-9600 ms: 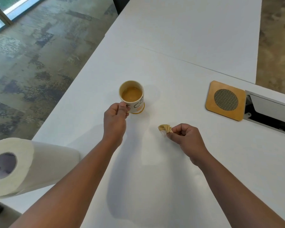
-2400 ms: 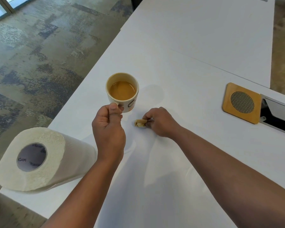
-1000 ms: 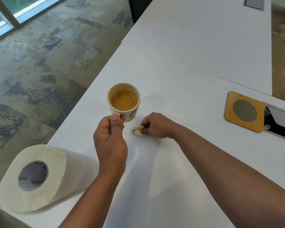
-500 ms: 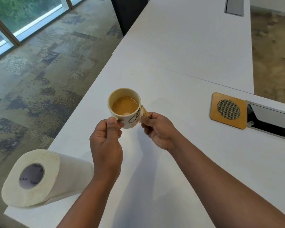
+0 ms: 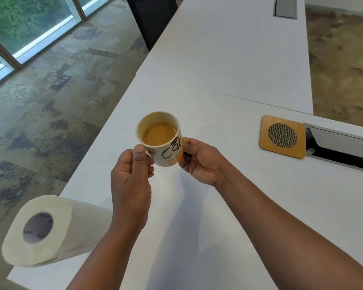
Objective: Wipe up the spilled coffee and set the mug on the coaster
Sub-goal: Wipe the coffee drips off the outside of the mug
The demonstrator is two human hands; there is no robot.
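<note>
My left hand (image 5: 132, 174) pinches the mug (image 5: 160, 139) handle, right hand (image 5: 199, 159) fingers pinching its side; wiping looks finished, next carry it level right onto the coaster (image 5: 282, 136)

Long white table (image 5: 228, 59); mottled carpet (image 5: 50, 97); windows (image 5: 25, 24) far left, greenery outside.

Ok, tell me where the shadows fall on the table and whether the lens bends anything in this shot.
Head view: soft daylight; the forearms and mug cast pale, blurry shadows on the white table, falling below the left hand and right hand. Wide-angle distortion: the table edges splay outward and the paper towel roll in the corner looks stretched. No harsh glare; the coaster is sharp.
</note>
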